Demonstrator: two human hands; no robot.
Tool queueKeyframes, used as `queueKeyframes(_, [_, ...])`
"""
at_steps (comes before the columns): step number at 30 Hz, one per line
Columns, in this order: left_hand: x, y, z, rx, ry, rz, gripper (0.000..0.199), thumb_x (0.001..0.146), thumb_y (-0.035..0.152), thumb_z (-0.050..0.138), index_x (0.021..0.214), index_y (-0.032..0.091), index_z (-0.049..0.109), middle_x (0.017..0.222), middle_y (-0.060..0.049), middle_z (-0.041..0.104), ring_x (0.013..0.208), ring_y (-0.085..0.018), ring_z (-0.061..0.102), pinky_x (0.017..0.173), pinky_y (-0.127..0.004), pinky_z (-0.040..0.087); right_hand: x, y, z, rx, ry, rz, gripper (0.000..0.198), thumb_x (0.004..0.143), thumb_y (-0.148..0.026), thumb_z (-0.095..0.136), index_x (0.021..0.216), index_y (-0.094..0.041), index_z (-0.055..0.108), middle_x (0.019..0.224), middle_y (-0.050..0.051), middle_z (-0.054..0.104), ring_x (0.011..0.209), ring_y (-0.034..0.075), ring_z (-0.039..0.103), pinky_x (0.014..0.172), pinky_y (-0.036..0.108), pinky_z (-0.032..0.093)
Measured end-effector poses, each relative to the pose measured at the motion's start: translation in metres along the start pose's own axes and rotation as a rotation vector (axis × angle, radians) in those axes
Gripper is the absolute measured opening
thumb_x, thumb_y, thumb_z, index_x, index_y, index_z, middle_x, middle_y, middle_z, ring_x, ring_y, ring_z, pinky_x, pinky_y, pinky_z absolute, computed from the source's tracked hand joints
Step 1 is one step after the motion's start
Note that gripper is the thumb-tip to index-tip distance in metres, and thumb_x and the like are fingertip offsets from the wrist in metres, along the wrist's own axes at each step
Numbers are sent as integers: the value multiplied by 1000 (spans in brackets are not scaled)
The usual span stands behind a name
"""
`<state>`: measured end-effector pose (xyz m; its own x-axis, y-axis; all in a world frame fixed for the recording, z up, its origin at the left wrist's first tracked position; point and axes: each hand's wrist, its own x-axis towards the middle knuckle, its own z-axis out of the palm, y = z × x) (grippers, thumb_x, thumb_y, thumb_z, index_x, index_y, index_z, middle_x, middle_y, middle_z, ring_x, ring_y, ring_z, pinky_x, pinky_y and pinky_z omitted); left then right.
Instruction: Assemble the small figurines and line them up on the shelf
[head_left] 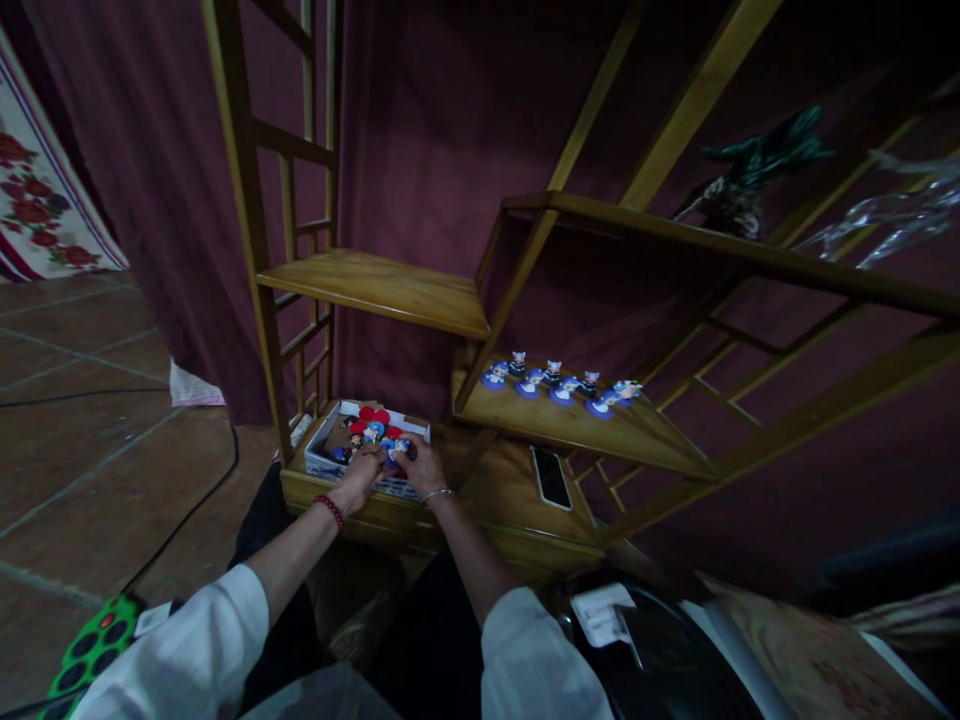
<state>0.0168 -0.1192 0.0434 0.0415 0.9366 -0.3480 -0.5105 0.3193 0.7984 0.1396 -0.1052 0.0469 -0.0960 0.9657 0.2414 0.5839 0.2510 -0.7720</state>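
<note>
A small blue-and-white figurine [398, 449] is held just over the front of an open cardboard box [319, 463]. My right hand [423, 470] grips it from the right, fingers closed around its side. From the left, my left hand [364, 471] pinches at the same figurine's lower part; its fingertips are partly hidden. Inside the box lie several more small figurines [355, 438] and red round pieces [375, 414]. On the shelf to the right stand several blue-and-white figurines [568, 389] on purple bases, with dark cat-like figurines [553, 372] behind them.
A wooden display shelf [375, 285] surrounds the work area. A phone [551, 477] lies on the lower board, right of my hands. Higher up stands a dark green ornament [765, 165]. At lower right is a black glossy object [667, 660]; a green object [94, 645] sits lower left.
</note>
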Motion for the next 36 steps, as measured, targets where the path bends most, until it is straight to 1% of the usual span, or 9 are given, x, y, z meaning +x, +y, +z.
queueKeyframes(2, [-4,1,4,2,-6,-14,7,70,7,53,68,13,55,66,-3,61,64,-12,58,71,-30,51,-2,-1,-2,-2,5,3,27,69,-24,58,96,-21,59,86,0,63,77,14,58,75,27,46])
queueKeyframes(7, [-14,1,14,30,15,-20,11,72,6,49,69,13,57,68,-6,63,68,-13,60,70,-29,51,-10,-7,-9,-25,8,-6,27,69,-23,59,96,-22,59,89,0,64,79,15,58,77,27,45])
queueKeyframes(13, [-25,0,24,31,58,-21,14,70,3,48,71,13,58,70,-5,64,65,-13,60,68,-32,52,-20,-9,-15,-7,29,5,29,69,-23,58,98,-23,59,90,0,65,80,15,60,77,27,46])
queueKeyframes(20, [-37,-3,35,22,79,-56,15,71,2,47,66,13,56,66,-4,63,62,-12,58,65,-28,52,-29,-6,-23,39,18,-7,30,70,-20,55,99,-23,59,91,0,66,81,15,61,78,28,46])
queueKeyframes(25, [-42,-6,40,58,108,-84,15,69,0,50,66,13,56,65,-4,63,62,-12,59,65,-27,51,-37,-8,-33,42,4,23,30,69,-21,57,99,-25,60,88,-2,67,82,16,62,80,30,47])
queueKeyframes(28, [-44,-7,41,60,100,-99,14,69,0,51,65,13,56,64,-4,63,62,-12,59,65,-27,51,-40,-8,-39,49,-3,37,30,69,-23,58,99,-25,61,88,-2,67,81,16,62,79,30,47])
queueKeyframes(31, [-45,-9,41,45,58,-110,14,69,0,50,65,12,56,64,-4,62,63,-12,59,67,-28,51,-42,-7,-44,49,-4,32,30,70,-24,58,100,-24,60,87,-1,67,79,16,62,77,29,47])
queueKeyframes(36, [-45,-13,44,72,19,-102,11,68,3,54,68,13,57,66,-4,62,66,-14,59,68,-29,50,-44,-2,-54,38,-5,20,30,70,-24,59,100,-26,60,86,-2,67,77,16,62,75,28,48])
